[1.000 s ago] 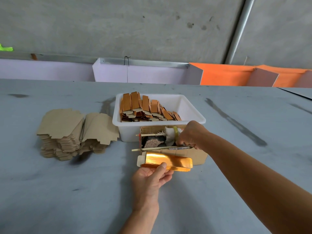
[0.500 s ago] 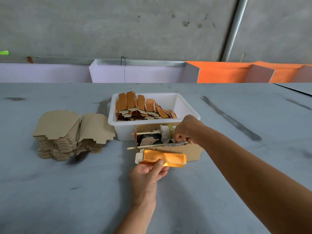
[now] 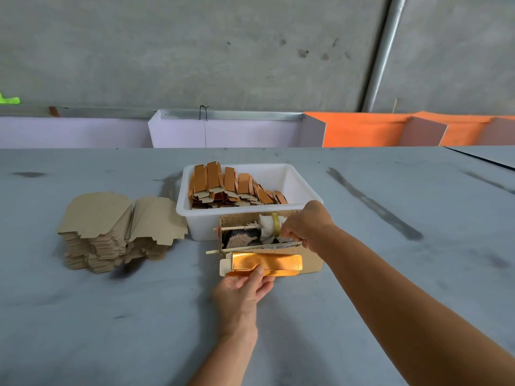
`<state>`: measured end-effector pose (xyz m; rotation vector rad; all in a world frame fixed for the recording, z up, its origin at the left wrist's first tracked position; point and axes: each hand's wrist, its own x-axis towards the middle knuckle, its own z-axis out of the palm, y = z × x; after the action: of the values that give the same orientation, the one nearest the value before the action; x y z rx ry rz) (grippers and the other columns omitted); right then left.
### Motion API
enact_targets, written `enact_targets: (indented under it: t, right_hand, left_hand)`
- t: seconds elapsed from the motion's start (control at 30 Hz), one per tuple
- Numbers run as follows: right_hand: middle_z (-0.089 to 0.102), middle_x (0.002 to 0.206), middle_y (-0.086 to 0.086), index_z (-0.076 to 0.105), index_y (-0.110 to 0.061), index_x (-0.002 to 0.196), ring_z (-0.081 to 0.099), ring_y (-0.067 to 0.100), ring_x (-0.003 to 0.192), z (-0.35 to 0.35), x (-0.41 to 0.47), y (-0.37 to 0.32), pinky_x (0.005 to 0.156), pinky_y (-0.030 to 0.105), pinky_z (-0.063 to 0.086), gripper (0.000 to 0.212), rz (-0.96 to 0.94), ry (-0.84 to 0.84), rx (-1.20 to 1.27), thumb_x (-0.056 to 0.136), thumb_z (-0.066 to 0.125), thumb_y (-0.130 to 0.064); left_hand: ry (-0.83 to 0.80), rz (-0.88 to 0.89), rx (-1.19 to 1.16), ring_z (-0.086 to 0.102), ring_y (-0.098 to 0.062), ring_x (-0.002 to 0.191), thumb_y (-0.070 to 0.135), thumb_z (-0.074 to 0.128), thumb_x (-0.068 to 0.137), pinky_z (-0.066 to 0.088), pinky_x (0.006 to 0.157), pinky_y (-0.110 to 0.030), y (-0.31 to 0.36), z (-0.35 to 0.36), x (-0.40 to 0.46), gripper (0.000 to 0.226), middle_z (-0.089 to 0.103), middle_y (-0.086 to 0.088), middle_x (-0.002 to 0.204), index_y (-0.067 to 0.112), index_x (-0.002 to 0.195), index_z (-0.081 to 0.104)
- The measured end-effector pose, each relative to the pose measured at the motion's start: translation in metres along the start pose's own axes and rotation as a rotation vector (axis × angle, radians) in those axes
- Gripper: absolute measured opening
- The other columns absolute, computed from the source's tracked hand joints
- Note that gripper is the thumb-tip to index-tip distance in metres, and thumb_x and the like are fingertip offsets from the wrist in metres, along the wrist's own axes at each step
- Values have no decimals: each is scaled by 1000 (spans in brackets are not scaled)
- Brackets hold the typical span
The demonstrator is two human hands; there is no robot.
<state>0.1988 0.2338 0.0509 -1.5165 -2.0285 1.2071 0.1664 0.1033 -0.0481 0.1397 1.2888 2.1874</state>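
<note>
My left hand point(image 3: 245, 288) pinches a shiny gold foil carton point(image 3: 267, 262), folded flat, by its near edge just above the table. Right behind it stands a small open cardboard box point(image 3: 312, 260) holding a cloth, a tape roll point(image 3: 275, 222) and wooden sticks point(image 3: 237, 248). My right hand point(image 3: 306, 224) reaches into that box with curled fingers and pinches the end of a thin grey strip lying along the box's front edge.
A white plastic tub point(image 3: 292, 176) behind the cardboard box holds several folded gold cartons point(image 3: 228, 188). Two stacks of flat brown carton blanks point(image 3: 117, 232) lie to the left on the grey table. White and orange bins point(image 3: 362, 129) line the far edge under a concrete wall.
Both hands stay almost where they were; my right hand has shifted slightly along the box's front edge. The view has tilted a little.
</note>
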Motion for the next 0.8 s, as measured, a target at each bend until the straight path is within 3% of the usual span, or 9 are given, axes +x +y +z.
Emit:
enact_targets:
  t: [0.27,0.47,0.57,0.67,0.8]
  right_hand:
    - [58,78,9,61,-6,91,49,17,60,5,-8,13,45,24,37,28,-9,40,181,67,73,2]
    - [56,68,6,62,-9,76,47,14,55,2,-38,25,44,23,34,16,-27,50,253,70,74,-1]
    - [50,59,4,59,-13,60,45,15,56,3,-50,31,49,25,36,23,-46,71,318,71,72,2]
    - [48,59,7,64,-8,65,42,16,53,6,-58,40,48,26,34,14,-50,88,362,73,72,0]
    - [56,62,4,63,-12,63,48,14,53,11,-60,48,42,22,36,18,-25,101,428,75,75,-6]
  left_hand:
    - [10,17,9,69,-19,59,-2,65,83,56,55,-22,-5,4,-2,3,71,-10,66,-1,82,63]
    - [-2,32,12,71,-21,62,-3,64,83,57,57,-23,-6,3,-2,5,72,-7,65,1,83,62]
    - [5,29,24,71,-21,62,-2,64,83,57,57,-23,-6,4,-2,6,72,-5,65,3,82,61]
    - [17,24,45,72,-21,65,1,66,83,57,58,-22,-6,3,-2,6,73,-1,67,5,83,62]
    - [18,21,51,72,-21,69,1,67,82,58,61,-24,-6,3,-2,6,74,-3,71,6,83,64]
